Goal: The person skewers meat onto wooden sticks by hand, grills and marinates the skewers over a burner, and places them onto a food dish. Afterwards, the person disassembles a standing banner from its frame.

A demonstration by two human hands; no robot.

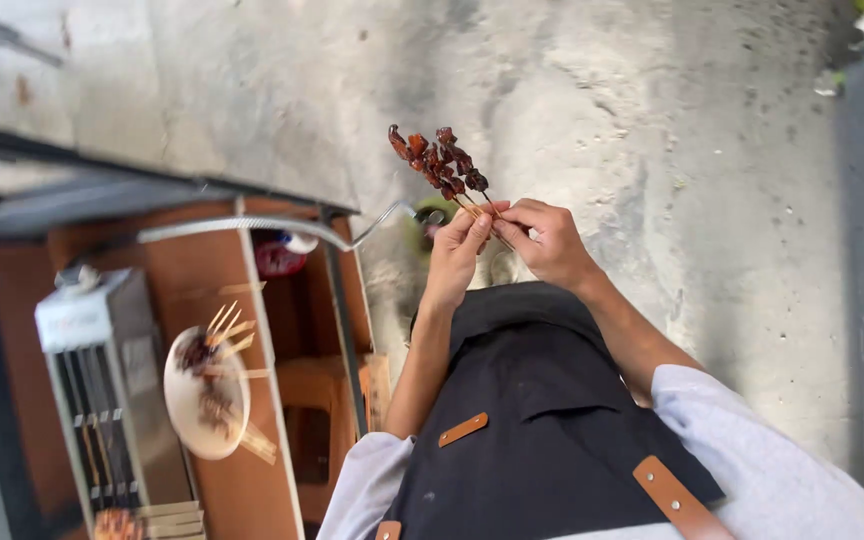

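**Inspector:** State what each hand holds, and where.

**Operator:** My left hand (460, 243) and right hand (544, 240) are both pinched closed on the bare wooden ends of a small bunch of skewers (440, 160). The fingertips meet at the sticks. The bunch is held out in front of my black apron (542, 400), above the grey concrete floor (652, 150), with the meat end pointing away from me.

**Inspector:** Material and shape?

**Operator:** Thin pale sticks; the meat is dark reddish-brown, glossy and lumpy, in small chunks. The exact number of sticks cannot be made out, since they overlap.

**Inspector:** What is hidden or cut off?

**Operator:** My fingers cover the lower parts of the sticks. The object behind my left hand, at the end of a curved grey metal rod (272, 228), is blocked and unclear. On the brown wooden tabletop (252, 490) a round pale plate (192, 400) carries more skewers, blurred. Beside it stands a boxy metal grill (102, 380), cut off at the bottom edge.
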